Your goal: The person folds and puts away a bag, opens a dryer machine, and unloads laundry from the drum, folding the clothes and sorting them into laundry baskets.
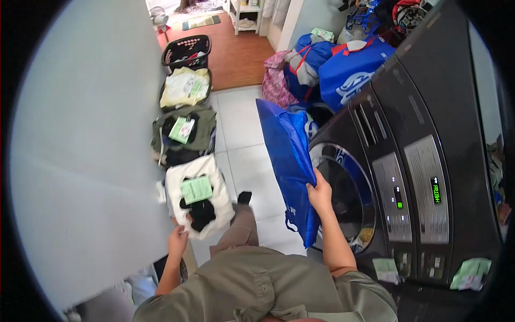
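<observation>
Bag [288, 155] ran lengthwise ahead, pinched in our right grip [320, 193] — by the pile [219, 199], we couldn't tell if our left grip [178, 238] pinched.

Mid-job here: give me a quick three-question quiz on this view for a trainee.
1. Which of the person's hands holds the flat blue bag?
2. True or false: a green slip lies on the white pile.
3. Which is farthest away? A) the white pile; B) the black basket; C) the olive-green pile.

Key: 1. The right hand. 2. True. 3. B.
</observation>
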### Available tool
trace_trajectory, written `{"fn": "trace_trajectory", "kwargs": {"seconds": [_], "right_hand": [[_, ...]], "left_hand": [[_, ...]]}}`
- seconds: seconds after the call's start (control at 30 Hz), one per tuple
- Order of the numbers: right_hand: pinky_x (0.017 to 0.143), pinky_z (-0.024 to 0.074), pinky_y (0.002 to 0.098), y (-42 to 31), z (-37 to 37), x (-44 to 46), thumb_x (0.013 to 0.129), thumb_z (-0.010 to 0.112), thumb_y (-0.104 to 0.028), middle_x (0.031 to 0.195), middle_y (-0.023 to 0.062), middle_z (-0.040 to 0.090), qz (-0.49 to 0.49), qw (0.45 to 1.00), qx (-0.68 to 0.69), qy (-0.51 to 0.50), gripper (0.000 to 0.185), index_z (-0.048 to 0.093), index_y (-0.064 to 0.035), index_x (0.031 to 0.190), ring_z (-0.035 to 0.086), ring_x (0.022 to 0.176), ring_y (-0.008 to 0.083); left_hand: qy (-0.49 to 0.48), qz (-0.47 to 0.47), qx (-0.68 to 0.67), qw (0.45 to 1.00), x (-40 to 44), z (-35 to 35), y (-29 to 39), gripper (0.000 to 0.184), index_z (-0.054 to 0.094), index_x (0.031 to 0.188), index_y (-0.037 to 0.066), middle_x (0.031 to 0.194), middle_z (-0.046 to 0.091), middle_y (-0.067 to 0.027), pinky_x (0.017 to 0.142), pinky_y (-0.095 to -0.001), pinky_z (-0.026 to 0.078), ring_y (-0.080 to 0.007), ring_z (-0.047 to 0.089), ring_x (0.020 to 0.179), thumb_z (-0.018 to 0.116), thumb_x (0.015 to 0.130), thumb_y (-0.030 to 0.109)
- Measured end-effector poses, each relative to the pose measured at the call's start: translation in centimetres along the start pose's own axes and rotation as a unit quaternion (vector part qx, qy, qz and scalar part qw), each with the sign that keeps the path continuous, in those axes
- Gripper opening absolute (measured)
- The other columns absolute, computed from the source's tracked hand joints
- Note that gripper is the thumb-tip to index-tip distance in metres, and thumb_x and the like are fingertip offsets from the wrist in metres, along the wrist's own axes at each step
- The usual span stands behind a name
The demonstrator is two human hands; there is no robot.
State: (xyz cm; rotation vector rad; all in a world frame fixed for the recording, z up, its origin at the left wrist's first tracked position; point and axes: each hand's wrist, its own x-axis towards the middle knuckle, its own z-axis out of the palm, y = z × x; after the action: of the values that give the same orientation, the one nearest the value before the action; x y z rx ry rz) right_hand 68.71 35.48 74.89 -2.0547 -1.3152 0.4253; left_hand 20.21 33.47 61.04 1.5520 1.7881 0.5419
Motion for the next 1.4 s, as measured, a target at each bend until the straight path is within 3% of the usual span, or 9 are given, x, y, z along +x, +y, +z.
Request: {"fn": "trace_trajectory", "kwargs": {"seconds": [0.17, 0.4, 0.53, 0.8, 0.9, 1.1, 1.17, 1.27, 1.4], "right_hand": [[0.083, 0.0428, 0.0334, -0.8, -2.3, 10.6, 0.07, 0.056, 0.002, 0.106, 0.0206, 0.055, -0.048, 0.995, 0.033, 0.082, 0.05, 0.046, -0.0056, 0.118, 0.055, 0.098, 0.0311], [0.084, 0.0417, 0.0309, -5.6, -7.6, 18.3, 0.075, 0.055, 0.0, 0.105, 0.0194, 0.057, 0.066, 0.971, 0.099, 0.207, 0.044, 0.045, -0.0009, 0.118, 0.057, 0.097, 0.0272], [0.082, 0.0415, 0.031, -3.3, -5.9, 24.6, 0.078, 0.053, -0.002, 0.101, 0.0195, 0.058, 0.06, 0.934, 0.1, 0.336, 0.041, 0.044, 0.0026, 0.117, 0.057, 0.094, 0.0247], [0.087, 0.0352, 0.0294, -4.4, -6.5, 32.3, 0.082, 0.048, -0.002, 0.107, 0.0133, 0.053, 0.105, 0.854, 0.157, 0.486, 0.039, 0.04, 0.0043, 0.119, 0.049, 0.094, 0.0191], [0.081, 0.0415, 0.0318, -5.2, -7.3, 33.2, 0.078, 0.052, -0.004, 0.103, 0.0189, 0.056, 0.144, 0.852, 0.059, 0.501, 0.041, 0.042, 0.0052, 0.118, 0.056, 0.092, 0.0254], [0.089, 0.0323, 0.0304, -6.2, -7.0, 35.0, 0.077, 0.051, 0.002, 0.11, 0.012, 0.049, 0.173, 0.777, 0.045, 0.604, 0.042, 0.04, 0.0037, 0.117, 0.045, 0.098, 0.0198], [0.092, 0.0313, 0.0317, -7.0, -7.1, 36.3, 0.076, 0.053, 0.003, 0.114, 0.0136, 0.047, 0.123, 0.717, 0.124, 0.675, 0.045, 0.038, 0.0039, 0.118, 0.044, 0.101, 0.0212], [0.096, 0.0301, 0.0359, -9.8, -10.4, 41.3, 0.073, 0.056, 0.004, 0.12, 0.0157, 0.044, 0.122, 0.565, 0.09, 0.811, 0.052, 0.037, 0.0041, 0.122, 0.045, 0.104, 0.0239], [0.096, 0.0304, 0.0359, -12.7, -18.1, 47.8, 0.075, 0.06, -0.007, 0.121, 0.0195, 0.044, 0.036, 0.458, -0.141, 0.877, 0.053, 0.039, 0.0079, 0.122, 0.042, 0.109, 0.0268]], "left_hand": [[0.076, 0.03, 0.027, 0.996, 18.0, 5.1, 9.0, 0.022, 0.06, 0.088, 0.002, 0.077, 0.063, -0.0108, 0.062, -0.0303, 0.047, -0.0211, 0.061, 0.067, 0.061, 0.072, 0.016], [-0.047, 0.458, -0.256, 0.85, 46.0, 13.3, 58.9, 0.022, 0.058, 0.096, 0.0, 0.095, 0.06, -0.0128, 0.079, -0.029, 0.044, -0.0207, 0.058, 0.089, 0.059, 0.078, 0.013], [-0.132, 0.672, -0.207, 0.699, 46.7, 17.2, 81.4, 0.024, 0.056, 0.104, 0.003, 0.097, 0.061, -0.0102, 0.081, -0.0278, 0.043, -0.0162, 0.057, 0.09, 0.052, 0.082, 0.011], [-0.48, 0.66, -0.285, 0.502, 38.2, 24.8, 106.6, 0.029, 0.055, 0.107, 0.003, 0.095, 0.062, -0.0074, 0.069, -0.0228, 0.046, -0.0117, 0.058, 0.081, 0.046, 0.088, 0.024], [-0.239, 0.814, -0.298, 0.438, 33.5, 31.8, 116.0, 0.025, 0.058, 0.097, 0.004, 0.086, 0.063, -0.0068, 0.061, -0.0291, 0.047, -0.0183, 0.059, 0.073, 0.048, 0.082, 0.02], [-0.303, 0.505, -0.558, 0.584, 28.1, 42.7, 127.7, 0.025, 0.057, 0.088, -0.001, 0.093, 0.057, -0.0232, 0.079, -0.0415, 0.041, -0.0398, 0.052, 0.09, 0.038, 0.079, 0.014], [-0.227, 0.677, -0.495, 0.494, 31.3, 40.1, 126.2, 0.023, 0.059, 0.089, 0.006, 0.106, 0.055, -0.0158, 0.083, -0.0427, 0.04, -0.0371, 0.049, 0.1, 0.042, 0.079, 0.018], [0.246, 0.891, -0.136, 0.356, 34.0, 45.4, 129.3, 0.024, 0.061, 0.099, 0.022, 0.121, 0.047, -0.0006, 0.088, -0.0445, 0.036, -0.0277, 0.028, 0.123, 0.048, 0.08, 0.028], [0.111, 0.84, -0.076, 0.526, 38.4, 51.0, 133.7, 0.031, 0.055, 0.112, 0.024, 0.122, 0.045, -0.0051, 0.096, -0.0413, 0.028, -0.0271, 0.031, 0.123, 0.048, 0.082, 0.031]]}}
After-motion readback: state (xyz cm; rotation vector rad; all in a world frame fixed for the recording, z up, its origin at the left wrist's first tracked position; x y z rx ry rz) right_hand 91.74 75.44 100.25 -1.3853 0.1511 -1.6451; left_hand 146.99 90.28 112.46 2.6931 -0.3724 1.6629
